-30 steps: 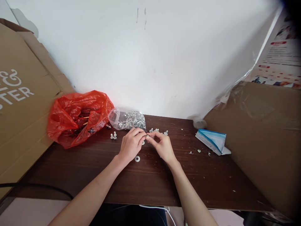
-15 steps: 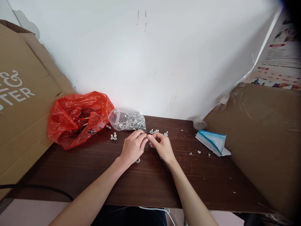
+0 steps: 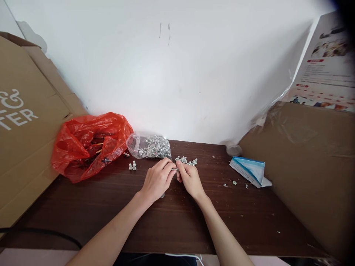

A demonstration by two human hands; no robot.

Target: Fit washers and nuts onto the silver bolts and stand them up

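My left hand (image 3: 159, 179) and my right hand (image 3: 190, 179) meet over the middle of the table, fingers pinched together. Between their fingertips is a small silvery metal piece (image 3: 174, 169), thin and mostly hidden, so its exact kind cannot be made out. Just beyond my right hand, several bolts with washers (image 3: 183, 159) stand in a loose group. A flat round washer (image 3: 162, 195) lies partly covered beneath my left hand. Farther left, two more bolts (image 3: 132, 166) stand upright side by side.
A clear plastic bag of metal fasteners (image 3: 155, 146) rests against the wall, beside an open red plastic bag (image 3: 83, 144). To the right are a blue-and-white packet (image 3: 248, 170), a clear round container (image 3: 233, 148) and white scraps (image 3: 234, 183). Cardboard (image 3: 24, 140) flanks the dark table (image 3: 172, 229).
The view has tilted slightly, so everything sits a little lower. My right thumb has shifted on the metal piece, and more of its thin edge shows between my hands.
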